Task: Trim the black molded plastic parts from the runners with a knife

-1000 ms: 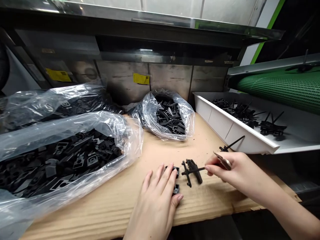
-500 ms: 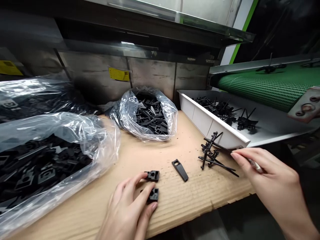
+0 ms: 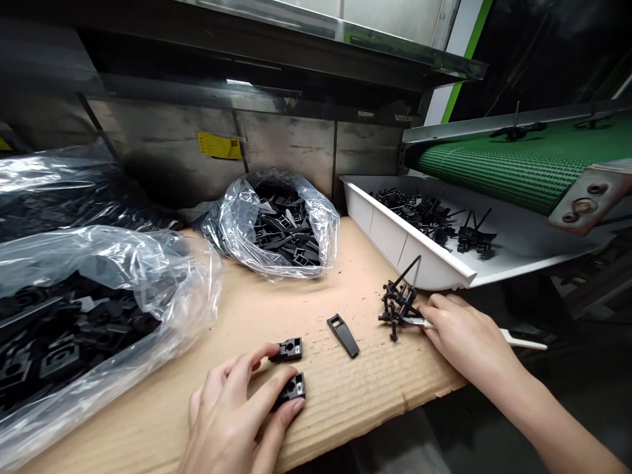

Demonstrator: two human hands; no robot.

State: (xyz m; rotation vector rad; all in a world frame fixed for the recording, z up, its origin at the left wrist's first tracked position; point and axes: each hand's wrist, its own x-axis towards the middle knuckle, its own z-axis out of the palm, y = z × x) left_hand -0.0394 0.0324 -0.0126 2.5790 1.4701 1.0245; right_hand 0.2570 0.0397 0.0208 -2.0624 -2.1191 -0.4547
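While the right hand [image 3: 469, 339] closes narrowly around a slim white-handled knife [image 3: 523, 340], the knife's thin steel blade [image 3: 417, 322] points left and appears to touch a tangled cluster of black plastic runners with spiked stems [image 3: 397, 303], centre right. The handle projects past the hand, so the fingers seem placed to steady the blade close to its work. The left hand [image 3: 232, 415], lower centre, is half-curled, its fingertips [image 3: 261, 364] on or just beside two black moulded plastic blocks with square openings [image 3: 289, 350] [image 3: 291, 390]; whether it truly grips them cannot be told. A black slotted plastic wedge [image 3: 343, 334] lies alone between the hands on a corrugated cardboard surface [image 3: 365, 395]. Clear plastic bags of black parts [image 3: 276, 227] [image 3: 99, 309] sit at left and upper centre, apparently as stock within reach. A white plastic tray [image 3: 409, 247] holding black runners stands at right, beneath a green conveyor belt [image 3: 508, 164], upper right, seemingly placed to catch what comes off it.
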